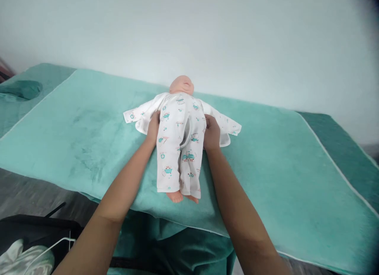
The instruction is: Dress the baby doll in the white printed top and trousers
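A baby doll [181, 85] lies on its back on a teal towel [89, 132], head towards the wall, bare feet [180, 196] towards me. It wears white printed trousers [177, 148] and an open white printed top [142, 115] spread out under it. My left hand [153, 128] grips the trousers at the doll's left-hand side by the waist. My right hand [211, 132] grips the other side of the waist. The fingers of both hands are curled into the cloth.
The towel covers a bed with a darker teal sheet [340, 144] against a pale wall. A teal pillow [22, 88] lies at the far left. At the lower left stands a dark basket [35, 227] with pale cloth [23, 259] in it.
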